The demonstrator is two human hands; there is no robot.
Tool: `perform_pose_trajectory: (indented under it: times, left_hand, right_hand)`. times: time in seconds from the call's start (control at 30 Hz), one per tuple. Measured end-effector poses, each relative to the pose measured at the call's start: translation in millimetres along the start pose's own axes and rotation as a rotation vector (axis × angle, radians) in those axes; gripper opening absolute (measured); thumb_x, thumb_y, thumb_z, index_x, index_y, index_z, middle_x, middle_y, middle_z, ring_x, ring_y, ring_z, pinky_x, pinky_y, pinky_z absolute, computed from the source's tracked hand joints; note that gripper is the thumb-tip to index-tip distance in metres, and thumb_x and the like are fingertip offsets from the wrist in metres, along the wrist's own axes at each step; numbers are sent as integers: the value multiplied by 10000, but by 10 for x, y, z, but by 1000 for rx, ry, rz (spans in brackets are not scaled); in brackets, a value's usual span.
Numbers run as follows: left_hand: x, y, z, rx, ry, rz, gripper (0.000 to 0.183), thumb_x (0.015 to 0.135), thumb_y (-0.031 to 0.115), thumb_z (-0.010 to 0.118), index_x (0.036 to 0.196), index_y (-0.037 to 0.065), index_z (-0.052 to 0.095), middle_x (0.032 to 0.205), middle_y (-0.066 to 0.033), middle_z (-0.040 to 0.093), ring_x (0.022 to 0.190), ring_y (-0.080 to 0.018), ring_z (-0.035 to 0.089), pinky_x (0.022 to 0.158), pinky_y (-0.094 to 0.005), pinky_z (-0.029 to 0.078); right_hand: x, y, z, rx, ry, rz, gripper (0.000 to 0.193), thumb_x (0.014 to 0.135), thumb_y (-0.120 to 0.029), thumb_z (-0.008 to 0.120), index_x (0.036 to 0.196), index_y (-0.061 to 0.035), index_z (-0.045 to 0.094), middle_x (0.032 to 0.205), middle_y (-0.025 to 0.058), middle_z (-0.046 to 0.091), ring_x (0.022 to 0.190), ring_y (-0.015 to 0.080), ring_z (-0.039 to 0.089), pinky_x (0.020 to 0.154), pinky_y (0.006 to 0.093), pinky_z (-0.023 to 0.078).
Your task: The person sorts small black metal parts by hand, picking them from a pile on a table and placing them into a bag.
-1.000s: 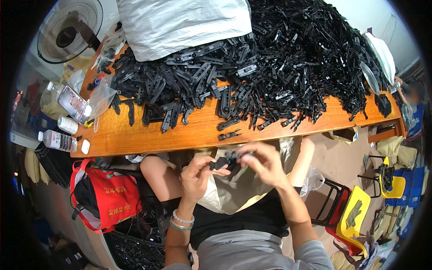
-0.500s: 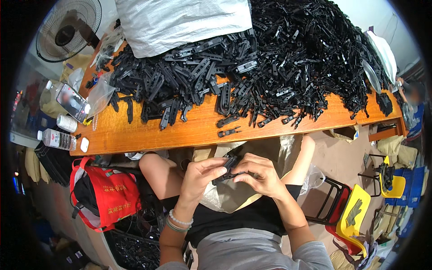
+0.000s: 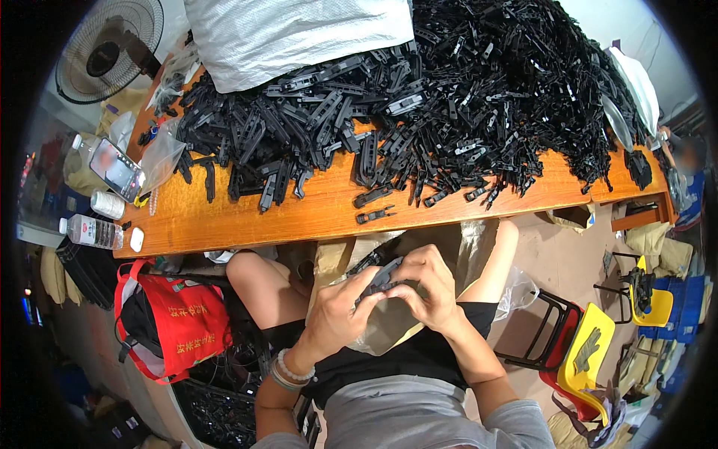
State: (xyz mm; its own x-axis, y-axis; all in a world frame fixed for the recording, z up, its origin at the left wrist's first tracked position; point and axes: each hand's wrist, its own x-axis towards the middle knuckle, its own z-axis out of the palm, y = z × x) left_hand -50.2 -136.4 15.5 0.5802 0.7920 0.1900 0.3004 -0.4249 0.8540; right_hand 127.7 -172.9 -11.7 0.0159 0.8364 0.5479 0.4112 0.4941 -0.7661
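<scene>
Above my lap, my left hand point(image 3: 340, 310) and my right hand point(image 3: 428, 288) pinch a black plastic part point(image 3: 384, 276) between them, one at each side. The part is long and narrow; my fingers cover its ends. Beneath the hands an open tan woven sack point(image 3: 479, 251) lies between my knees, and another dark part point(image 3: 368, 261) shows at its mouth, just beyond my left fingers. On the table, a large heap of black plastic parts point(image 3: 479, 112) spreads out, with bigger pieces on the left and smaller ones on the right. A single small part point(image 3: 375, 215) lies near the table's front edge.
A white woven sack point(image 3: 299, 37) covers part of the heap on the wooden table point(image 3: 247, 228). At the table's left stand a phone point(image 3: 116, 168) and a water bottle point(image 3: 91, 232). A red bag point(image 3: 183, 322) is at my left, a yellow chair point(image 3: 587, 359) at my right.
Both hands have turned the held part, so its lighter grey side now faces up. My left hand has dropped slightly lower and tilted. The view has shifted a little.
</scene>
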Motion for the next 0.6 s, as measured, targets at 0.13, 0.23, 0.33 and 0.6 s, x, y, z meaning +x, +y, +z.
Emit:
perform_pose_trajectory:
  times: [0.13,0.23,0.33,0.6]
  left_hand:
    - [9,-16,-46,11,-30,43,331,786,16,662,1099,-32,569,881,-201,646,760,-336,652,636,-366,513]
    - [6,-10,-47,37,-40,56,311,780,16,666,1075,-35,583,868,-193,652,747,-327,656,625,-360,513]
    - [19,7,-10,-8,-38,48,302,778,28,680,1062,-30,592,865,-185,657,736,-307,660,619,-352,512]
    - [24,-59,28,-105,8,-8,271,754,24,714,1004,-38,630,809,-160,669,700,-226,681,616,-297,515]
  right_hand:
    - [82,-35,-110,-95,-189,-31,478,717,-182,732,1118,15,561,985,155,595,873,309,582,757,373,448]
    - [32,-14,-94,-13,-208,18,400,741,-146,718,1070,21,566,954,153,604,841,306,589,735,370,451]
    - [-5,0,-68,-10,-139,8,343,753,-121,713,1030,17,567,889,141,608,779,304,588,695,362,450]
    - [-49,19,-46,7,-134,103,279,746,-109,721,968,13,606,806,136,599,684,300,574,687,367,463]
